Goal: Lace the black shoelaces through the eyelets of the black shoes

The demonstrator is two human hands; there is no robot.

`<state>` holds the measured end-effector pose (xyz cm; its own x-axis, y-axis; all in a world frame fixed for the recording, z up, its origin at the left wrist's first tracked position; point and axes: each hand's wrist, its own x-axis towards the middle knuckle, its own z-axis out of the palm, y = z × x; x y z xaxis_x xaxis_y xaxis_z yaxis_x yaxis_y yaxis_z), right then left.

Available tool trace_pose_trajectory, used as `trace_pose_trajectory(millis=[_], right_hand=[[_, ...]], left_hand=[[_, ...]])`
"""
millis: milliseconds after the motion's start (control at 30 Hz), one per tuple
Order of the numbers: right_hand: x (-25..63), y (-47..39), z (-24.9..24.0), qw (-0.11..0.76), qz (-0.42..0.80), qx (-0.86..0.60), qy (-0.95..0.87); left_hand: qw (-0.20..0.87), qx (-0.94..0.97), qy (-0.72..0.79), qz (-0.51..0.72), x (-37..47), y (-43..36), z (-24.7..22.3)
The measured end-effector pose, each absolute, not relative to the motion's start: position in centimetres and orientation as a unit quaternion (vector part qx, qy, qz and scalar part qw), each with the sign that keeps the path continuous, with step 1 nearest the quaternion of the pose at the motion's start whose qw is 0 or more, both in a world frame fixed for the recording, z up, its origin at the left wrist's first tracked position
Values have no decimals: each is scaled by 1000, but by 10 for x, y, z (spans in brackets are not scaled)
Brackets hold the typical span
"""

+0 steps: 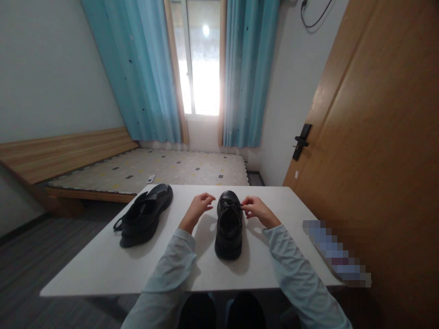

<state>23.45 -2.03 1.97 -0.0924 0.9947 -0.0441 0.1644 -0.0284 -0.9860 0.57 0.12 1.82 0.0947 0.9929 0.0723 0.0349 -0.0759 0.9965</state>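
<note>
A black lace-up shoe (pixel 229 246) stands on the white table (pixel 192 274) in front of me, its toe pointing away and its heel toward me. My right hand (pixel 255 209) is at the shoe's right side, thumb and fingers pinched on a black shoelace (pixel 241 205) near the tongue. On the other side, my left hand (pixel 200 205) hovers just off the shoe, fingers bent and slightly apart, with nothing visible in them. A second black shoe (pixel 142 219) lies farther left, turned at an angle, with a loop sticking out at its heel end.
Behind the table is a bed with a patterned mattress (pixel 178 169), a small white object (pixel 150 178) on it. A wooden door (pixel 370 137) stands close on the right. A blurred-out flat item (pixel 336 251) lies along the table's right edge. Blue curtains (pixel 147 68) flank the window.
</note>
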Motion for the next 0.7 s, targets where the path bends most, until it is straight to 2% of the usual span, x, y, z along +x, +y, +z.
trace_pose_trajectory(millis=[133, 233, 400, 533, 700], right_hand=[[235, -22, 24, 417, 477, -524, -569], [234, -21, 26, 436, 453, -523, -575], [227, -20, 29, 523, 303, -488, -630], [219, -24, 28, 475, 219, -468, -712], [212, -26, 27, 433, 173, -467, -751]], left_hand=[[383, 624, 434, 525, 8, -1, 27], [326, 689, 398, 510, 12, -7, 32], [259, 762, 385, 452, 18, -16, 34], [215, 788, 389, 426, 21, -18, 32], [228, 790, 390, 415, 23, -17, 30]])
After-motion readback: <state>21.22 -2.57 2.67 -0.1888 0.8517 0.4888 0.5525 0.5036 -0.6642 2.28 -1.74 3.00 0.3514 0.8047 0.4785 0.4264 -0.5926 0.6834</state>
